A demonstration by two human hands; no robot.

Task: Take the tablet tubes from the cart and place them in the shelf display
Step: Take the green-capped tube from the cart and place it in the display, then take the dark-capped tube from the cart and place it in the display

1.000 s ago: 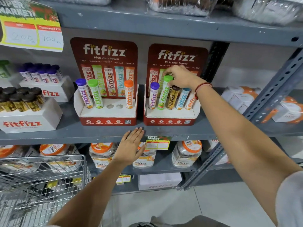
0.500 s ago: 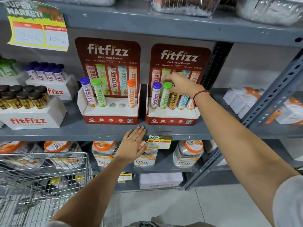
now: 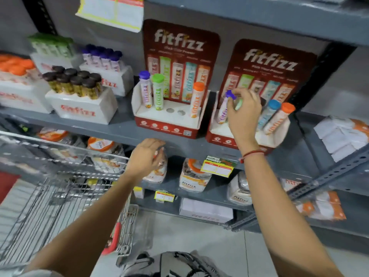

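Two red fitfizz displays stand on the grey shelf (image 3: 111, 124). The left display (image 3: 151, 114) holds purple-, green- and orange-capped tubes (image 3: 196, 100), with two empty holes (image 3: 175, 111) between them. In the right display (image 3: 273, 62) my right hand (image 3: 242, 116) pinches the cap of the purple-capped tube (image 3: 222, 113). A pale green tube (image 3: 238, 103) is mostly hidden behind that hand. Blue- (image 3: 268, 114) and orange-capped (image 3: 279, 118) tubes lean to the right of it. My left hand (image 3: 146, 156) rests on the shelf's front lip with bent fingers, holding nothing. The wire cart (image 3: 60, 196) is at lower left.
White fitfizz boxes (image 3: 79, 108) packed with dark-, purple-, green- and orange-capped tubes fill the shelf's left side. Jars (image 3: 194, 176) sit on the shelf below, behind a hanging price tag (image 3: 217, 166). White cartons (image 3: 339, 136) lie at right, past a slotted metal upright (image 3: 329, 176).
The view swung left and closer. My right hand shifted from the green-capped tube to the purple cap. My left hand's fingers went from spread flat to curled on the shelf lip.
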